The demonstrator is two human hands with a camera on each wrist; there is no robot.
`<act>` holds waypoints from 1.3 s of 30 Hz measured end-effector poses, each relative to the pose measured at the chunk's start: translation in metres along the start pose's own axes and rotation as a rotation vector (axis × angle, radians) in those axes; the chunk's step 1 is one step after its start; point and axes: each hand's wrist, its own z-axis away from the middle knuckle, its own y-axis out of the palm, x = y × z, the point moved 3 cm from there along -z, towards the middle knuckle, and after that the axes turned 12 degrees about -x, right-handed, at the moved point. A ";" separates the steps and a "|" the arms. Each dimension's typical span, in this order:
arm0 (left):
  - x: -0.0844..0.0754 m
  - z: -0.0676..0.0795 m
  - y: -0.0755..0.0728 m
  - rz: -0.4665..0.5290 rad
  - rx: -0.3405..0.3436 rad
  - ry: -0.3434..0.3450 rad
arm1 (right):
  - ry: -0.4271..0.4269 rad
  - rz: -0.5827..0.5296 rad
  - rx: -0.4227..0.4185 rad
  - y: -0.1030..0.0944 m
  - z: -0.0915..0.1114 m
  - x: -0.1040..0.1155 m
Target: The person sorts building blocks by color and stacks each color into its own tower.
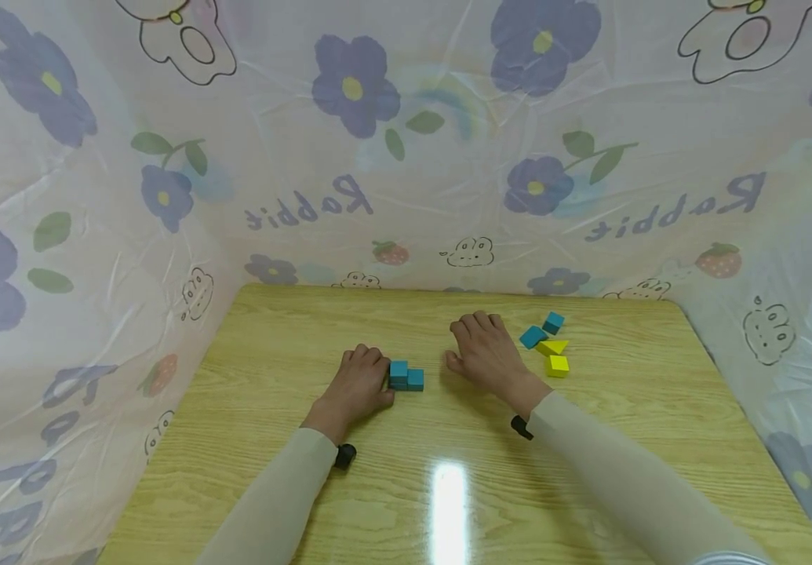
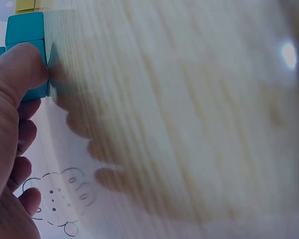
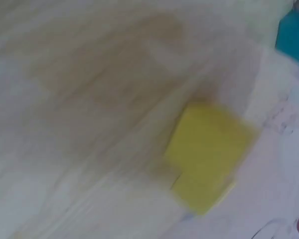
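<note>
Several small blue blocks (image 1: 415, 380) sit together near the middle of the table, one stacked on another with a third beside them on the right. My left hand (image 1: 358, 383) grips the left side of this stack. In the left wrist view, the thumb (image 2: 27, 69) presses against the near face of a blue block (image 2: 25, 28), with the other fingers behind. To the right of the stack, my right hand (image 1: 485, 355) hovers over or rests on the table with loosely bent fingers. Nothing shows in it, though its palm is hidden.
Right of my right hand lie a yellow cube (image 1: 557, 366), a yellow triangular block (image 1: 553, 347), a slanted blue block (image 1: 533, 337) and a blue cube (image 1: 554, 322). Blurred yellow (image 3: 209, 144) fills the right wrist view's centre. Printed cloth (image 1: 434, 173) surrounds the wooden table (image 1: 293, 322).
</note>
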 end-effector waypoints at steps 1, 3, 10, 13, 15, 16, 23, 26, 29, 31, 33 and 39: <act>0.000 0.000 0.000 0.003 0.000 -0.001 | 0.007 0.012 -0.001 -0.001 0.003 -0.007; -0.001 0.000 0.000 0.004 0.001 -0.004 | 0.027 0.037 0.011 -0.005 0.010 -0.022; -0.004 -0.001 -0.002 0.005 0.007 -0.014 | 0.102 0.094 0.098 -0.022 0.035 -0.082; -0.004 -0.001 -0.002 0.009 0.005 -0.013 | 0.109 0.137 0.147 -0.031 0.042 -0.106; -0.004 -0.001 -0.001 0.006 0.005 -0.012 | 0.106 0.171 0.187 -0.037 0.046 -0.120; -0.004 -0.001 -0.001 0.006 0.003 -0.013 | 0.101 0.188 0.205 -0.039 0.048 -0.126; -0.003 0.001 -0.003 0.009 -0.004 -0.017 | 0.140 0.219 0.315 -0.043 0.062 -0.154; -0.002 0.002 -0.004 0.010 -0.003 -0.020 | 0.157 0.236 0.351 -0.041 0.068 -0.161; -0.002 0.003 -0.004 0.009 -0.009 -0.015 | 0.193 0.238 0.387 -0.038 0.073 -0.166; -0.002 0.003 -0.004 0.009 -0.009 -0.011 | 0.215 0.234 0.406 -0.037 0.076 -0.168; -0.002 0.003 -0.003 0.010 -0.009 -0.008 | 0.227 0.232 0.414 -0.036 0.078 -0.170; -0.002 0.001 -0.001 0.001 -0.005 -0.005 | 0.219 0.241 0.423 -0.033 0.078 -0.174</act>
